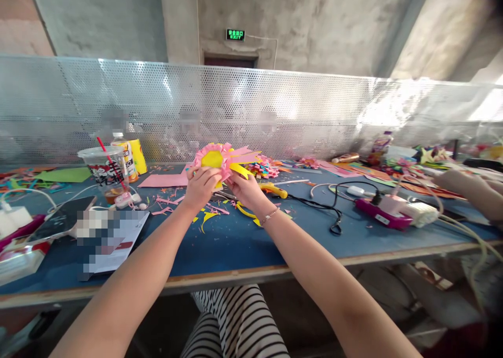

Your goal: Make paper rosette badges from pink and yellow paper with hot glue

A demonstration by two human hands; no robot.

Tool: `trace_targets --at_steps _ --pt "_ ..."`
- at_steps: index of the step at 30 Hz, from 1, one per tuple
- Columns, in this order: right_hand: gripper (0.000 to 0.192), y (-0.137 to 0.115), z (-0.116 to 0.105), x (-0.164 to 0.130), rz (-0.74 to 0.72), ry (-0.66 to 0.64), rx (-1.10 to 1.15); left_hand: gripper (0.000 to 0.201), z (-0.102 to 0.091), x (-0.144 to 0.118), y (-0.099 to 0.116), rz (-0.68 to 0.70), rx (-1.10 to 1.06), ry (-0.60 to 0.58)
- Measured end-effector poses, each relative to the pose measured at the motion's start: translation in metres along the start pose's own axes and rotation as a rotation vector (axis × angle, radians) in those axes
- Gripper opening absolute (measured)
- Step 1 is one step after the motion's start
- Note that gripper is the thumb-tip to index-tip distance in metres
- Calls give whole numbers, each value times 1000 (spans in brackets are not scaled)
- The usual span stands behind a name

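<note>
In front of me, above the blue table, I hold a paper rosette (212,159) with a pink ruffled rim and a yellow round centre. Pink and yellow paper tails stick out from its right side. My left hand (202,186) is closed around the lower left rim. Close beside it, my right hand (248,190) pinches the lower right, where the yellow tail comes out; its fingertips are partly hidden. A yellow glue gun (274,190) with a black cord lies just right of my right hand. Pink and yellow paper scraps (210,220) are scattered underneath.
To the left stand a plastic cup (102,166) with a red straw and a bottle (129,161); a phone (63,219) lies nearer. Magenta power strip (383,214) and cables lie right. A perforated metal screen (314,117) borders the back. Another person's hand (451,182) reaches in right.
</note>
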State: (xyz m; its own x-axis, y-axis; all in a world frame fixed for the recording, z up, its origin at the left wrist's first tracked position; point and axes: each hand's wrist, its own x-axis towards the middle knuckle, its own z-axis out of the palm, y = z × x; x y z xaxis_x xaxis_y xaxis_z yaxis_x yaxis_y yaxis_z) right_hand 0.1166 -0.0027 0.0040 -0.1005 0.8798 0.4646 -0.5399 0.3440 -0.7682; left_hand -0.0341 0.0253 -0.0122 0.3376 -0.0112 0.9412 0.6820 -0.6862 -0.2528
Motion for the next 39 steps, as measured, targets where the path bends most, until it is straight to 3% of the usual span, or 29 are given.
trace_targets --at_steps 20,25,29,39 --pt "19 5 -5 8 13 158 52 16 2 -1 2 184 55 -24" --pt "17 1 -9 7 28 76 99 15 2 0 -2 219 146 -28" --pt "15 -3 -14 9 134 -47 139 14 0 1 -5 248 153 -8" --pt "34 -9 -16 8 168 -140 140 17 -4 2 -4 284 181 7"
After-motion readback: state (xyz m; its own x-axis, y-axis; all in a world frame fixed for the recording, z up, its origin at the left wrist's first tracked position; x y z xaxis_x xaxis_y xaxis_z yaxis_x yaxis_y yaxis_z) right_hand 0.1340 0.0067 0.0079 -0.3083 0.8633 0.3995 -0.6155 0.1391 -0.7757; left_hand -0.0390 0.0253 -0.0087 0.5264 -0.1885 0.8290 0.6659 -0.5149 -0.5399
